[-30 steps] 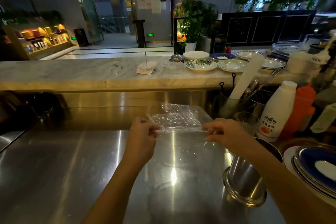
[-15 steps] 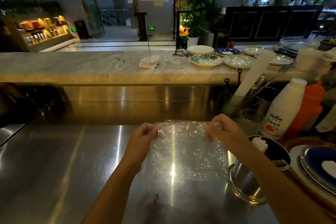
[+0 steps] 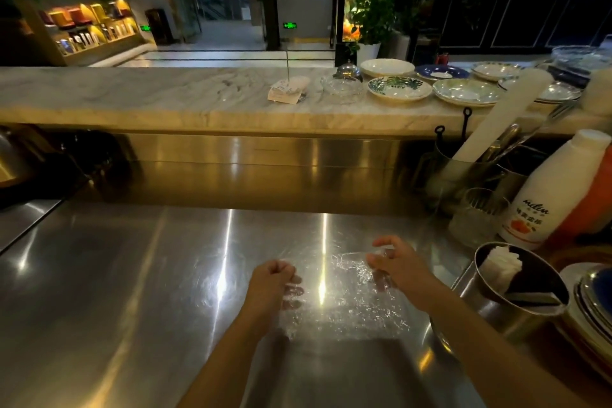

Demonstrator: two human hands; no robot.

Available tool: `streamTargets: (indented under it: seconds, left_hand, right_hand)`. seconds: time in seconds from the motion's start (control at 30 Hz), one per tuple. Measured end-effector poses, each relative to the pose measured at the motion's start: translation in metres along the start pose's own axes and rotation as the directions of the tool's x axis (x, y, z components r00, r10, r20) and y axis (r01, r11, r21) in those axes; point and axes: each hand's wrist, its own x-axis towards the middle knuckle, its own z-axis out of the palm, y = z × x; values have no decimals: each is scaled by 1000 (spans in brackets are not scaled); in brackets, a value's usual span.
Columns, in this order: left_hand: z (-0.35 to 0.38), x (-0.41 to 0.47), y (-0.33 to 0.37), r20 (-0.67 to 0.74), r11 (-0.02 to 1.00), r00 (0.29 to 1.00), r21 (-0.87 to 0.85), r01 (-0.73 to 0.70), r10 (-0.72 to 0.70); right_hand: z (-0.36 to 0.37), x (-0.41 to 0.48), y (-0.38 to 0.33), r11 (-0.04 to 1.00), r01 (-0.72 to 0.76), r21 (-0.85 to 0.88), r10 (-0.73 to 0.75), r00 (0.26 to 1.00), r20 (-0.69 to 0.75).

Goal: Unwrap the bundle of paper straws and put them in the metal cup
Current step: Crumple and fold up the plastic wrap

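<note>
A sheet of clear plastic wrap (image 3: 344, 301) is stretched flat just above the steel counter (image 3: 132, 291) between my hands. My left hand (image 3: 270, 285) pinches its left edge, fingers curled. My right hand (image 3: 399, 267) pinches the wrap's upper right corner. The metal cup (image 3: 516, 305) stands to the right of my right forearm, and white paper straw ends (image 3: 501, 267) show inside its dark mouth. No straws lie in the wrap.
A white bottle (image 3: 556, 192), an orange bottle (image 3: 592, 205) and a glass (image 3: 477, 215) stand at the right. Behind them is a utensil holder with a white roll (image 3: 496, 119). Stacked plates (image 3: 592, 301) sit at the far right. Dishes line the marble ledge (image 3: 132, 93).
The wrap went from held up and bunched to spread open and lowered toward the counter. Both hands came down and nearer to me. The view tilted so the cup's mouth shows.
</note>
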Motion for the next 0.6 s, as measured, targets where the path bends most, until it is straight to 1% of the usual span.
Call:
streamTargets:
  seconds: [0.07, 0.13, 0.2, 0.23, 0.27, 0.3, 0.33, 0.4, 0.43, 0.47, 0.5, 0.57, 0.6]
  left_hand:
    - [-3, 5, -9, -30, 999, 999, 53, 14, -12]
    - [-6, 10, -14, -39, 980, 999, 198, 0, 7]
    - [-9, 15, -16, 7, 911, 995, 403, -92, 97]
    - [-9, 17, -13, 53, 876, 987, 454, -160, 152]
    - [-7, 18, -8, 121, 857, 976, 468, -216, 179]
    - [-3, 19, -2, 210, 858, 964, 451, -245, 165]
    - [2, 19, 2, 307, 878, 945, 416, -236, 109]
    - [13, 19, 7, 481, 909, 877, 373, -185, -19]
    - [18, 20, 6, 535, 906, 843, 380, -188, -50]
    - [22, 20, 4, 564, 900, 825, 382, -209, -48]
    - [24, 22, 1, 563, 901, 826, 368, -230, -19]
    - [24, 28, -4, 511, 930, 858, 286, -231, 56]
    - [22, 30, -6, 467, 950, 881, 235, -204, 73]
  right_hand:
    - [0, 7, 11, 997, -3, -73, 4, 1000, 20]
    - [-1, 14, 16, 976, 21, -216, -3, 997, 82]
    - [-1, 20, 12, 940, 66, -333, 5, 978, 207]
    - [0, 23, 7, 921, 96, -379, 13, 962, 273]
    - [2, 26, 1, 898, 128, -421, 22, 942, 333]
    - [6, 29, -6, 872, 164, -461, 30, 922, 386]
    - [11, 31, -12, 848, 203, -490, 35, 901, 433]
    - [23, 36, -24, 828, 268, -493, 33, 853, 520]
    - [29, 37, -28, 833, 283, -475, 35, 830, 556]
    - [34, 38, -32, 841, 284, -460, 43, 814, 580]
    - [36, 38, -35, 846, 277, -455, 49, 810, 584]
    - [35, 41, -37, 852, 244, -463, 49, 843, 535]
    - [32, 42, -37, 861, 214, -461, 50, 867, 495]
